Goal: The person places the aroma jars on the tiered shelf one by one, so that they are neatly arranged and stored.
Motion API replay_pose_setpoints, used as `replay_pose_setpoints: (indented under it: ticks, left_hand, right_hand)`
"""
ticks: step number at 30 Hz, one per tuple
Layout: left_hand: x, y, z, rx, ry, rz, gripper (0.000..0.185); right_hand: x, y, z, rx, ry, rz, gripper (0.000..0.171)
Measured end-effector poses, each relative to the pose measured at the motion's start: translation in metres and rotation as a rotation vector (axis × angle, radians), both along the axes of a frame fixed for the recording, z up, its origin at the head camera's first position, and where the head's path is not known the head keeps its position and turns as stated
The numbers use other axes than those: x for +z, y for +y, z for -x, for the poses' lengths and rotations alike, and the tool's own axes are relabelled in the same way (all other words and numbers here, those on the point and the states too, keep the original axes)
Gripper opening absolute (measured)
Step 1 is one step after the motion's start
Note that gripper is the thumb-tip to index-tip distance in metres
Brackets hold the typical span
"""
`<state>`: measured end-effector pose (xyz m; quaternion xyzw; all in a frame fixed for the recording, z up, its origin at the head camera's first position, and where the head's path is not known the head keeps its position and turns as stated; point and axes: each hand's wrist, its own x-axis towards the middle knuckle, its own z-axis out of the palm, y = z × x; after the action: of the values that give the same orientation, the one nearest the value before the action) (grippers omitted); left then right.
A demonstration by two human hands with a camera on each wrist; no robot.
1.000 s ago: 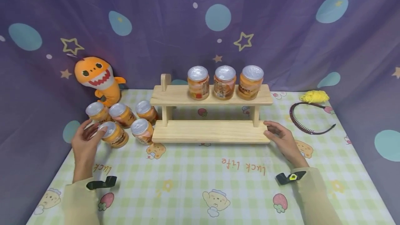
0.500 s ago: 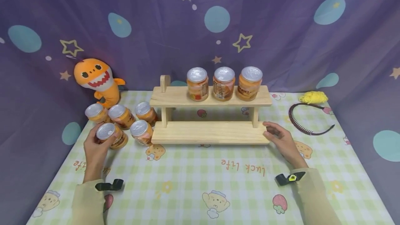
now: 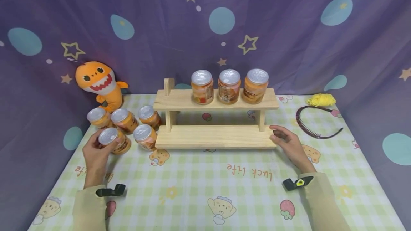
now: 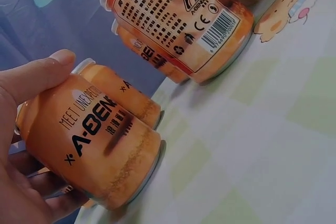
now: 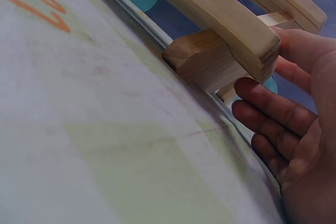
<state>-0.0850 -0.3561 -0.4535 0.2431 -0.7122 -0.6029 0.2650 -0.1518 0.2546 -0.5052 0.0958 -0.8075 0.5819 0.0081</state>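
My left hand [image 3: 97, 153] grips an orange jar [image 3: 119, 144] with a silver lid, the front-left one in a group on the cloth. The left wrist view shows my thumb over the upper side of this jar [image 4: 94, 145] and fingers behind it; black lettering faces the camera. At the right end of a two-tier wooden shelf [image 3: 215, 136], my right hand [image 3: 290, 145] touches the lower board with thumb and finger. In the right wrist view its other fingers [image 5: 275, 106] extend loosely beneath the board end [image 5: 252, 45].
Several matching jars [image 3: 146, 136] stand between the left hand and the shelf. Three more jars [image 3: 229, 88] line the upper board. An orange shark plush [image 3: 99, 81] leans at the back left. Yellow yarn [image 3: 321, 99] and a dark headband [image 3: 302, 122] lie at right.
My left hand has moved right from beside the front-left jar and taken hold of it. The right hand keeps its place at the shelf end.
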Motion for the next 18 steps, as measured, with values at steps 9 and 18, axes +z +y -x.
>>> replay_pose_setpoints:
  ticks: [9, 18]
  left_hand:
    - [0.011, 0.000, -0.006, 0.013, -0.036, 0.055, 0.063]
    - [0.028, 0.005, -0.010, 0.041, 0.035, -0.006, 0.058]
  right_hand:
    - [0.001, -0.001, -0.001, -0.020, -0.019, -0.015, 0.042]
    - [0.004, -0.003, -0.001, -0.017, -0.020, -0.015, 0.042]
